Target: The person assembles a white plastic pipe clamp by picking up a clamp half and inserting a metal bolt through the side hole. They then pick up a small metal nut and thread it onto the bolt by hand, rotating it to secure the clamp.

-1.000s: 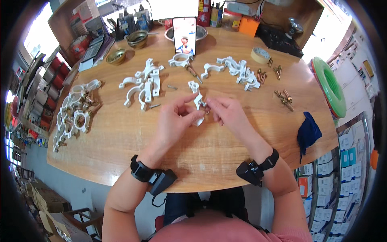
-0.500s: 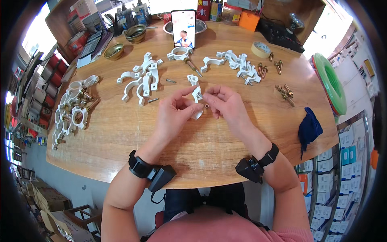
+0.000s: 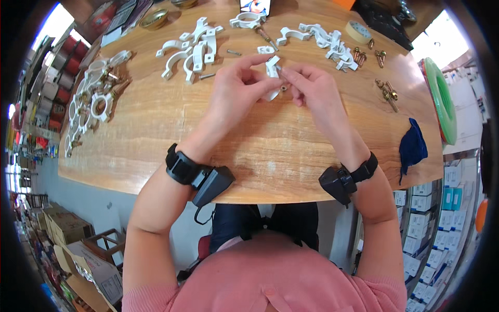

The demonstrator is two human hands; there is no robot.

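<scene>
Tilted downward, my view showed the left hand (image 3: 235,87) gripping a white bracket (image 3: 271,68); whether the right hand (image 3: 315,86) gripped anything, I couldn't tell.

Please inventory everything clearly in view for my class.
Curved clamp piece: one, white, upper centre
Loose clamp pieces: two heaps, white, left and right of it
Bolted clamp rings: several, white, left; one, top centre
Metal bolts: several, golden, upper right
Metal screws: two, silver, left of centre
Tape roll: one, cream, upper right
Crumpled cloth: one, navy, right
Round coil: one, green, far right
Metal bowls: two, golden, top left
Phone: one, screen lit, top
Wood-grain table: one, brown, centre
Boxes: many, brown lower left, white lower right
Wrist devices: two, black, wrists
Left hand: one, bare, holding clamp piece
Right hand: one, bare, at clamp piece
</scene>
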